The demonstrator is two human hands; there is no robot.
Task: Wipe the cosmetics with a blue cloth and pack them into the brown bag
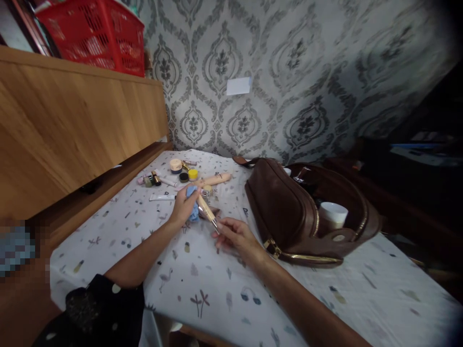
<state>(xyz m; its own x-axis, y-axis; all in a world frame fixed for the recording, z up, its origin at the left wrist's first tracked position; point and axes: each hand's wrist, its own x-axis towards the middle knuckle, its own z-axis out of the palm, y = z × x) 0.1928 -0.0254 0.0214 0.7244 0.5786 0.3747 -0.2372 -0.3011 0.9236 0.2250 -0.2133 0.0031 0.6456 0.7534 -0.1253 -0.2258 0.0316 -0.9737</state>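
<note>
Beside the bag (278,202), a tube (206,208) is held over the table (173,270): its near end is pinched by the right hand (236,235), its far end and a rag (193,214) by the left hand (183,206).

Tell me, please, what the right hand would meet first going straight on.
Past the slim beige tube it holds, probably the crumpled blue cloth in the left hand; depth is unclear.

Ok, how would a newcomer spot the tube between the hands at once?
Look left of the brown bag. There, a slim beige tube spans from the left hand, with its blue cloth, to the right hand. Unlike the peach tube lying behind, this one is held.
</note>
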